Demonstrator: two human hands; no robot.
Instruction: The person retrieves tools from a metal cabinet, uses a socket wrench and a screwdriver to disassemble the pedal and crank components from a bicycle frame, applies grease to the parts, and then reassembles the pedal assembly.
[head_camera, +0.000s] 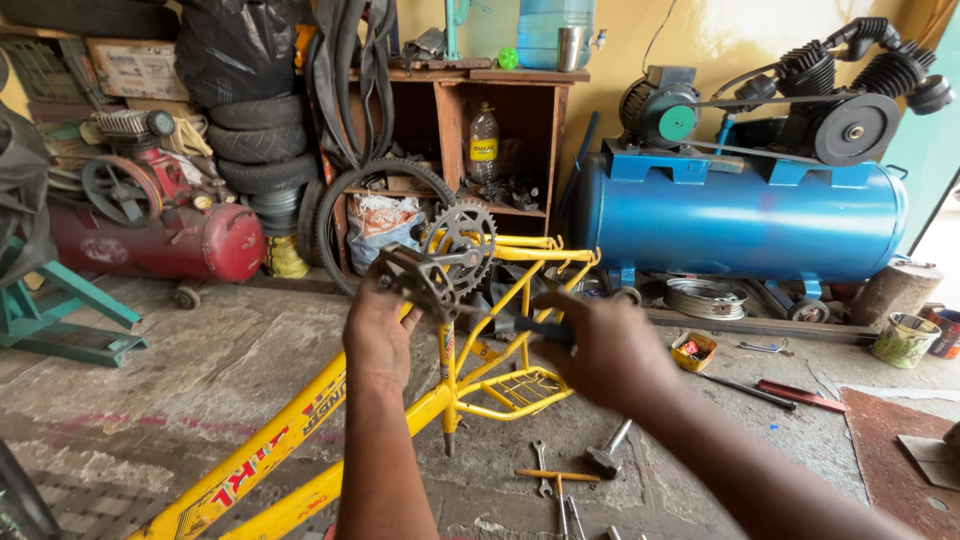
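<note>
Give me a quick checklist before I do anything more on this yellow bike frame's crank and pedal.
1. Left hand gripping the grey bicycle pedal: ok.
2. Right hand closed on a dark-handled tool: ok.
3. Tool seated on the crank: cannot tell, the tip is blurred.
4. Toothed metal chainring free of fingers: ok.
5. Yellow tubular bicycle frame steadied by a stand or clamp: not ok, none visible.
6. Steel spanner and hammer on the concrete floor near the frame: ok.

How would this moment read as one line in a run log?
left hand: grips pedal | right hand: holds dark tool handle at crank | yellow bicycle frame: upturned | floor: hammer, wrenches
</note>
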